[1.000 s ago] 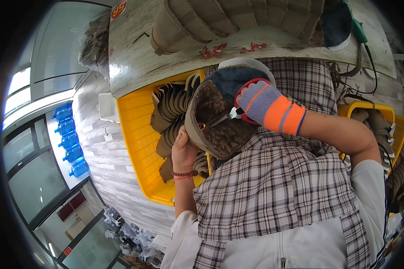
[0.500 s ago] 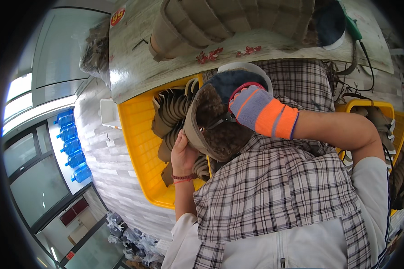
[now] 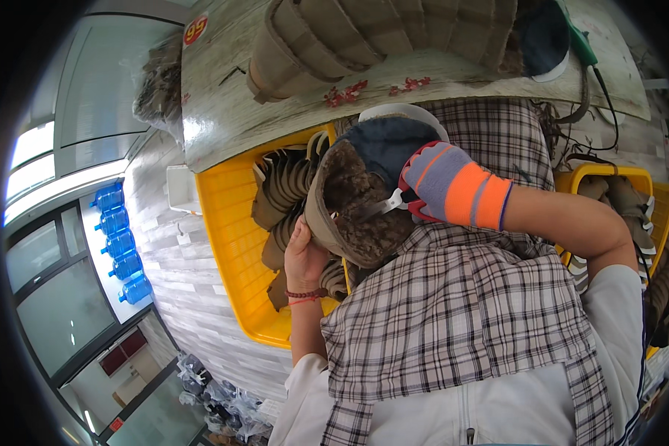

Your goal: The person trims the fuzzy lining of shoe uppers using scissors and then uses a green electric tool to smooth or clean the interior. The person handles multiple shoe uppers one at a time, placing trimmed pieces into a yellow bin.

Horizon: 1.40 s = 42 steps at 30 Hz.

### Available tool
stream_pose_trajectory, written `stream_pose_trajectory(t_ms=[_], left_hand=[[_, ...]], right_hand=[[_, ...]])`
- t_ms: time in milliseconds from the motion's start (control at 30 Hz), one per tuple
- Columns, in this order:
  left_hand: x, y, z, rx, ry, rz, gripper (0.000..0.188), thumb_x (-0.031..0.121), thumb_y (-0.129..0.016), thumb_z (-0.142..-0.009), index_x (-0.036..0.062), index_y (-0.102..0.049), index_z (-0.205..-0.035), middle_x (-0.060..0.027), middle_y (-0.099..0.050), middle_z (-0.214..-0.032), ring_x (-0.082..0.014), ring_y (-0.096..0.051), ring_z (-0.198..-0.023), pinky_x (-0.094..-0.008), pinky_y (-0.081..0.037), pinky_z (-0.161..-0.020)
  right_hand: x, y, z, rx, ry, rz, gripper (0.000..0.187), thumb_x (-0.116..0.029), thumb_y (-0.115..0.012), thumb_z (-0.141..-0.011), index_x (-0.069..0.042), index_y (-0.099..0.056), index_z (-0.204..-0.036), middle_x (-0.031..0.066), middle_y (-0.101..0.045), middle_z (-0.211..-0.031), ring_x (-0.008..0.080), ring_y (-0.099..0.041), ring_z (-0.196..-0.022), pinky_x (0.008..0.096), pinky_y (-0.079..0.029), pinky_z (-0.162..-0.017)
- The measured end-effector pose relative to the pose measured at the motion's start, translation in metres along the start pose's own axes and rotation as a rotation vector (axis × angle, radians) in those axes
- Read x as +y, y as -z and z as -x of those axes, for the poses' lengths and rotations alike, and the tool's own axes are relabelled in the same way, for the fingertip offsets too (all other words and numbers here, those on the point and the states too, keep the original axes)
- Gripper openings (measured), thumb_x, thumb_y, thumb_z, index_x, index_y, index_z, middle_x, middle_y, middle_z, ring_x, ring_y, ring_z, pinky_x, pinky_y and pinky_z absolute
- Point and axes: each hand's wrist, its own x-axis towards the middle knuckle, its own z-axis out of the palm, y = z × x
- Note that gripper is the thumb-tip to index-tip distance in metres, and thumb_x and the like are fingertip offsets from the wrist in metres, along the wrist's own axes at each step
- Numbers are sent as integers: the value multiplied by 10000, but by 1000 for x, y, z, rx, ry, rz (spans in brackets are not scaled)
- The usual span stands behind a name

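Observation:
My left hand [image 3: 303, 259], bare with a dark red bead bracelet, grips the lower edge of a tan boot with brown fleece lining [image 3: 358, 219], held over my plaid apron. My right hand [image 3: 447, 184], in a grey, orange and red glove, holds small metal snips [image 3: 391, 202] against the boot's opening. The boot's dark blue inner part and white sole edge [image 3: 394, 113] show above the glove. Under the boot stands a yellow crate [image 3: 223, 245] with several tan boot uppers.
A pale wooden table [image 3: 230, 111] carries a row of tan boot uppers [image 3: 379, 37] and a green-handled tool [image 3: 581, 46] with a cable. A second yellow crate [image 3: 609, 172] with more uppers stands at the right. Blue water bottles [image 3: 119, 238] line the far left.
My left hand has crept slightly up the boot's edge. My gloved right hand has shifted a little at the boot's opening. The boot stays in both hands.

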Motion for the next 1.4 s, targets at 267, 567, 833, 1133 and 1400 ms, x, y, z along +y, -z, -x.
stream_pose_trajectory(t_ms=[267, 567, 833, 1133, 1400], left_hand=[[0, 0, 1, 12, 2, 8, 352, 201, -575, -911, 75, -517, -1234, -136, -563, -1228, -296, -528, -1123, -409, -404, -952], [1, 0, -1, -7, -3, -4, 365, 198, -561, -913, 66, -500, -1248, -120, -559, -1218, -310, -517, -1120, -445, -386, -972], [1, -11, -2, -50, -16, 27, 394, 212, -528, -931, 23, -464, -1270, -102, -573, -1203, -249, -542, -1111, -407, -404, -991], [-8, -26, -21, 40, -125, 276, 183, 180, -446, -955, 33, -555, -973, -26, -493, -756, -135, -387, -627, -290, -349, -641], [0, -9, -26, -12, -77, 274, 235, 210, -505, -933, 9, -571, -1033, -64, -592, -899, -195, -472, -712, -333, -400, -636]], right_hand=[[-5, -3, -5, -52, 4, 113, 275, -345, -707, -710, -123, -655, -864, 53, -615, -787, 233, -600, -758, 348, -477, -689], [-14, 1, -12, -175, -53, 146, 253, -324, -693, -711, -115, -649, -848, 65, -631, -788, 243, -608, -779, 351, -475, -697], [4, 12, 8, 122, -95, -66, 271, -314, -723, -690, -116, -642, -857, 74, -621, -785, 244, -594, -794, 346, -464, -709], [15, 11, 1, 392, -40, 89, 319, -334, -739, -680, -126, -623, -892, 59, -595, -827, 237, -574, -800, 347, -449, -721], [12, 11, -29, 386, 4, 196, 229, -317, -705, -699, -134, -653, -827, 47, -636, -802, 224, -612, -802, 335, -476, -691]])
